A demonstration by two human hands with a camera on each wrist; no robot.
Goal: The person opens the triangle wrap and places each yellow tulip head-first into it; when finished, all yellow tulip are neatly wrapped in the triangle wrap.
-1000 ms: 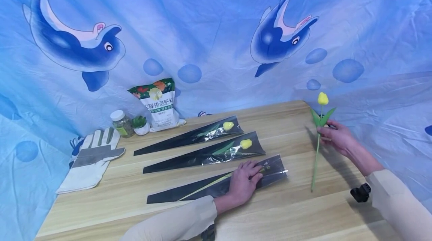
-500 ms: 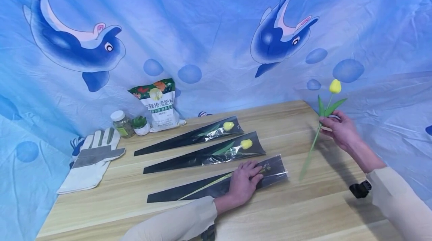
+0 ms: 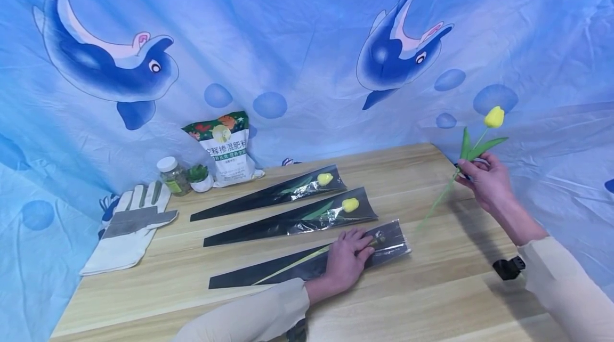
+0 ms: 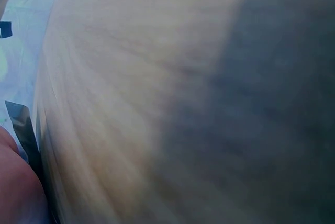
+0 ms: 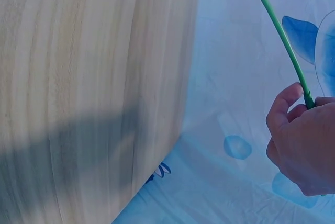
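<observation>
Holding a yellow tulip (image 3: 481, 137) by its stem, the right hand (image 3: 485, 181) hangs above the worktop's (image 3: 422, 288) far right edge, fingers curled tight round the stalk; the bloom tilts up to the right and the stem slants down to the left, clear of the wood. The left hand (image 3: 346, 261) lies flat, fingers straight, on the nearest sleeve (image 3: 307, 262), which has a green stem in it. Two more sleeves, each with a tulip, lie behind it. A glove (image 3: 129, 225), a jar (image 3: 172, 174) and a bag (image 3: 225, 147) sit at the far left.
</observation>
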